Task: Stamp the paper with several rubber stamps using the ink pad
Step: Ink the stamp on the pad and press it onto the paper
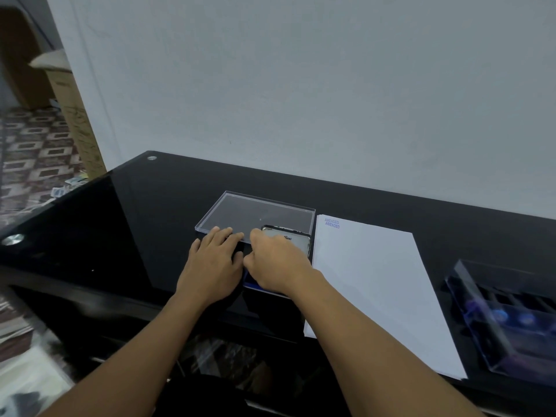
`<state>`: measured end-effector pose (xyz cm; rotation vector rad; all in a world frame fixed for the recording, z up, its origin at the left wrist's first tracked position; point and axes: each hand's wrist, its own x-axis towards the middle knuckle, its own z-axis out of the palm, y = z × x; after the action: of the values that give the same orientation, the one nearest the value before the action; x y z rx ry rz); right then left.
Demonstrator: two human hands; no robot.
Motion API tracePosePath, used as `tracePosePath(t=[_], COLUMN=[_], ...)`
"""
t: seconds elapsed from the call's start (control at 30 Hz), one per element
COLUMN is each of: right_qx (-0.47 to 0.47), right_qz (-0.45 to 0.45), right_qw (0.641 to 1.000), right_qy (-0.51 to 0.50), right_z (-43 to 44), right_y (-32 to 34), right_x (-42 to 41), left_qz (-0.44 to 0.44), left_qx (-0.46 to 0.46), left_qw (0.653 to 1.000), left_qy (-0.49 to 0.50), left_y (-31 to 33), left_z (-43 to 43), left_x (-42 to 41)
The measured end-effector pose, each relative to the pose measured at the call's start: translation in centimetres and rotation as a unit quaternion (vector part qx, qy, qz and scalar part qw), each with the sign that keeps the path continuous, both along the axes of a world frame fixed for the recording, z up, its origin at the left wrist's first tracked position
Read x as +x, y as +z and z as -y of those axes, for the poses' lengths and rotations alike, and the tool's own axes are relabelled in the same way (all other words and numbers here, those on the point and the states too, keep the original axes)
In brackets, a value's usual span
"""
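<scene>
The left hand (212,266) lies flat with fingers spread, its tips reaching the near edge of a clear plastic lid (255,213). Just beside it, the right hand (278,266) curls down over the blue ink pad (252,282) – what it pinches, if anything, is hidden. The paper (376,281) lies just right of the pad – two blue "AMENDED" marks (332,223) at its far corner. The stamp box (505,320) sits further right.

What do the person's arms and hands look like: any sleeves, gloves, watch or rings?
The left hand and right hand are ungloved, with no rings, watch or bracelet visible. No sleeves show; both arms are bare to the frame's edge.
</scene>
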<state>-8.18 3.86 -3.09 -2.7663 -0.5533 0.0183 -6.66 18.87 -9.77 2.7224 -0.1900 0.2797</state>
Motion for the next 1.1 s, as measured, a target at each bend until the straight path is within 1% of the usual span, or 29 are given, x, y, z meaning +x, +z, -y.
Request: tracePosePath(t=[0.13, 0.37, 0.57, 0.83, 1.1], right_qx=[-0.01, 0.002, -0.027, 0.016, 0.011], right_qz=[-0.001, -0.014, -0.017, -0.028, -0.009], right_qw=[1.0, 1.0, 0.999, 0.999, 1.0], right_qy=[0.005, 0.0, -0.01, -0.008, -0.006], right_z=[-0.4, 0.2, -1.0, -0.1, -0.4], right_y=[0.0, 0.2, 0.1, 0.1, 0.2], right_x=[0.3, 0.0, 0.7, 0.3, 0.1], left_qz=[-0.002, 0.0, -0.006, 0.002, -0.005], left_qx=[0.001, 0.001, 0.011, 0.001, 0.001], left_qw=[1.0, 1.0, 1.0, 1.0, 1.0], left_qy=[-0.003, 0.0, -0.011, -0.002, -0.004], left_y=[-0.1, 0.0, 0.1, 0.2, 0.2], left_z=[-0.2, 0.0, -0.2, 0.0, 0.0], left_x=[0.1, -0.1, -0.2, -0.2, -0.3])
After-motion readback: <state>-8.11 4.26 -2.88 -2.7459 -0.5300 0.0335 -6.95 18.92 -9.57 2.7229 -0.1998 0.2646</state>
